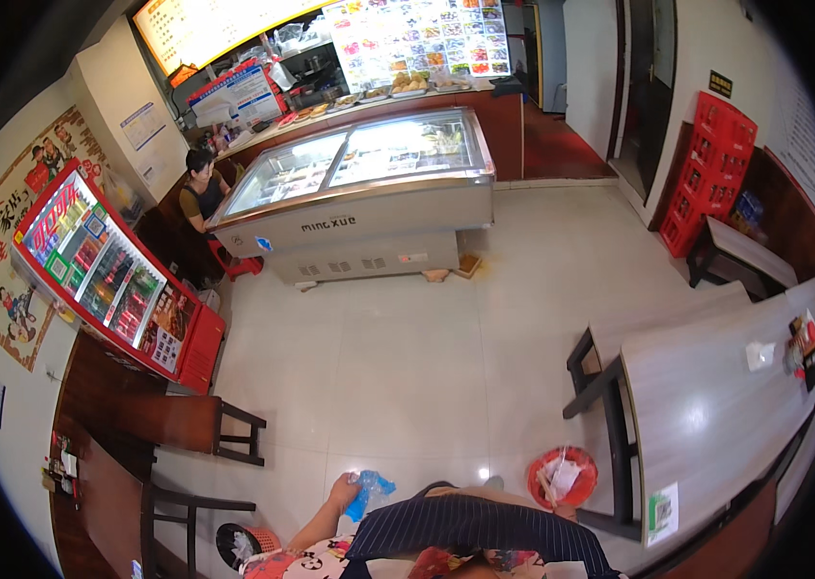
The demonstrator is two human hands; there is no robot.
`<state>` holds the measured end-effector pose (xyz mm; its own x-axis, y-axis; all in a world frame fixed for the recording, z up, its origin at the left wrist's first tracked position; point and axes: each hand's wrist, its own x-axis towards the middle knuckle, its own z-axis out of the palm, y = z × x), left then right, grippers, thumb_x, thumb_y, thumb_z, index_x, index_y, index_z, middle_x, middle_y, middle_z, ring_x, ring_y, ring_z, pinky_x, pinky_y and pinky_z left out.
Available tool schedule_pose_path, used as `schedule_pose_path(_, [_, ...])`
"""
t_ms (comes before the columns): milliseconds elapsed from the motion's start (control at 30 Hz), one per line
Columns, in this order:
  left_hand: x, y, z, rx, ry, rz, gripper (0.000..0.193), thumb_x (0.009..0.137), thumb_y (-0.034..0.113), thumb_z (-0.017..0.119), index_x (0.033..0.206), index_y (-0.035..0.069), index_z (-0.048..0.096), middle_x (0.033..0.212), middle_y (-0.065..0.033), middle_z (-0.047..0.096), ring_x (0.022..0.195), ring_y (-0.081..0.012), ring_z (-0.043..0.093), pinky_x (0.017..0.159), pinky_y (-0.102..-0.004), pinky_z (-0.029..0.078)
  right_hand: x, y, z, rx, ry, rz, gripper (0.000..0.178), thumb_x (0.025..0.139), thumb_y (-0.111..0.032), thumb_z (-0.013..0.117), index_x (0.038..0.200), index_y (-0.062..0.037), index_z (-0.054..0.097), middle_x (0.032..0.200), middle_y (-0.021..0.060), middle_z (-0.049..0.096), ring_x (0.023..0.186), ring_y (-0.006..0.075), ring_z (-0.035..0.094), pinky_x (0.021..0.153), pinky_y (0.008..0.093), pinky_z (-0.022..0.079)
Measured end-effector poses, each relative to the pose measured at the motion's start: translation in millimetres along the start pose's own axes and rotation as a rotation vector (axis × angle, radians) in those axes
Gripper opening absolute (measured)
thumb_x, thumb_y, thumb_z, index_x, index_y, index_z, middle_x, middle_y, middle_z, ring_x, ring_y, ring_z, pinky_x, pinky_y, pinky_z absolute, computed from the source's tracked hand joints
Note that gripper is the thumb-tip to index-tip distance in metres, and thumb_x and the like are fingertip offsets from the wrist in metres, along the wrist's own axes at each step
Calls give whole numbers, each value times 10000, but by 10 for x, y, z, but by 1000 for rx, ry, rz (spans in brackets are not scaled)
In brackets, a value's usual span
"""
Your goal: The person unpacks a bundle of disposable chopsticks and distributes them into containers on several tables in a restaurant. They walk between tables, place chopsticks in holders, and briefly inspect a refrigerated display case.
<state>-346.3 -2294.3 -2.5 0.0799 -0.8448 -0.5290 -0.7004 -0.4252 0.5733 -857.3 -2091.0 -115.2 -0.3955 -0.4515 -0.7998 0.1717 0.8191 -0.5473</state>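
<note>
My left hand (341, 494) reaches out in front of me, closed on a crumpled blue and clear plastic bag (369, 492). On my right side, my right hand (559, 506) is at the near rim of a round red basket (583, 497). White crumpled paper (565, 475) and thin pale pieces show inside the basket, beside my fingers. These fingers look closed, but what they grip is too small to make out. A dark pinstriped apron (465, 526) covers my front between the two arms.
A grey table (706, 386) with a bench stands on the right, and a brown table (104, 492) with stools on the left. Ahead are a display freezer (350, 217), a seated person (197, 188), a drinks fridge (118, 280) and stacked red crates (706, 174). A wastebasket (261, 538) sits lower left.
</note>
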Motion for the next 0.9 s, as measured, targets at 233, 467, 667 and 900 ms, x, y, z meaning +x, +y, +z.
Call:
schedule_pose_path(233, [629,491,124,-174,60,-256,434,651,155,627,1048,-6,556,922,-160,624,819,-240,609,699,-322,488,947,-1992,-391,-112,-49,-90,130,814,-159,450,851,-81,547,531,21,431,381,133,394,315,300,328])
schedule_pose_path(467, [2552,1913,292,-299,59,-88,322,669,264,645,847,1,589,732,-127,605,664,-234,583,580,-359,453,1744,-2600,-473,-432,-2,-182,170,795,-201,501,853,-75,598,608,79,534,482,212,509,416,359,421])
schedule_pose_path(667, [3745,4848,672,47,-103,378,356,738,288,605,992,42,571,907,-170,616,837,-314,592,735,-393,462,2267,-3044,-514,-624,86,-161,173,796,-199,505,845,-75,617,671,95,561,549,242,533,472,362,440])
schedule_pose_path(900, [3975,7254,1392,-110,-358,735,289,774,222,603,989,39,542,895,-172,607,831,-302,592,720,-372,461,3256,-3947,-961,-634,163,-118,180,797,-195,511,835,-75,639,745,114,592,627,276,562,537,366,462])
